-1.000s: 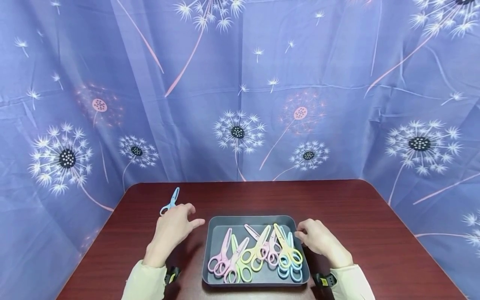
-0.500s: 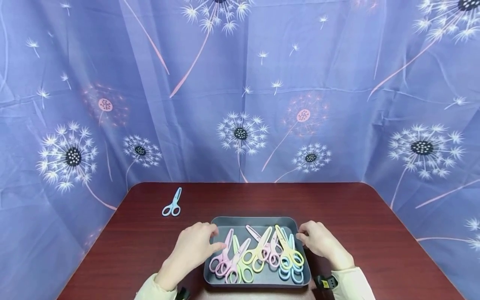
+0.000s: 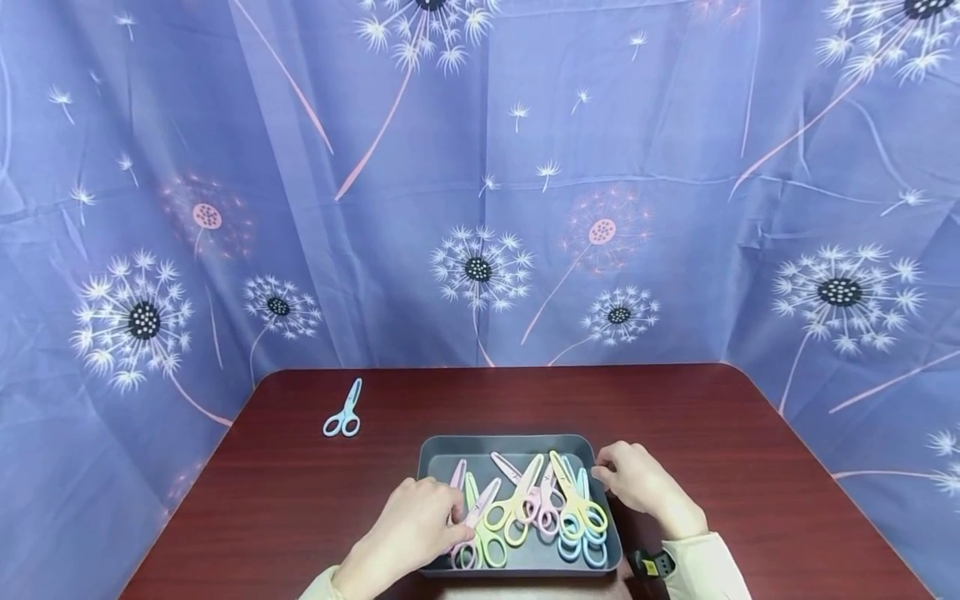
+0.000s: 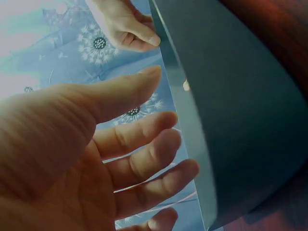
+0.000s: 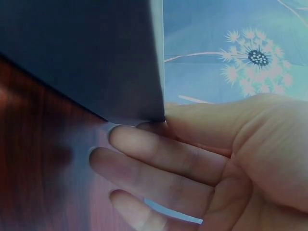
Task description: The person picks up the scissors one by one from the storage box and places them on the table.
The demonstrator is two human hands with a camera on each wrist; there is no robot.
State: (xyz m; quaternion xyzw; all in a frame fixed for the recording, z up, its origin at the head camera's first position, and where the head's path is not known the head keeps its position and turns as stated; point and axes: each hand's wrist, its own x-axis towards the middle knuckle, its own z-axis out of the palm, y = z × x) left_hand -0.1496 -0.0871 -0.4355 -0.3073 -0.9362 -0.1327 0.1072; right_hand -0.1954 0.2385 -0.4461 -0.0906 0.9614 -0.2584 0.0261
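A dark grey tray [image 3: 536, 557] holds several pairs of pastel scissors: pink, green, yellow [image 3: 574, 498] and blue. Over the tray's left side hovers my left hand [image 3: 420, 521], partly hiding the pink scissors [image 3: 486, 497] there. In the left wrist view its thumb and fingers [image 4: 144, 159] are spread apart near the tray wall [image 4: 240, 96], with nothing between them. My right hand [image 3: 645, 483] pinches the tray's right rim near the far corner. In the right wrist view the thumb meets the tray's edge [image 5: 139, 72], while the index finger is mostly hidden behind the other fingers.
One pair of light blue scissors [image 3: 349, 412] lies on the dark red wooden table [image 3: 645, 400], at the back left outside the tray. A blue curtain [image 3: 390, 275] with dandelion prints hangs behind and along both sides of the table.
My left hand has moved from beside the blue scissors at the back left, rightward and nearer, to over the tray's left side. The blue scissors stay put. My right hand keeps its place.
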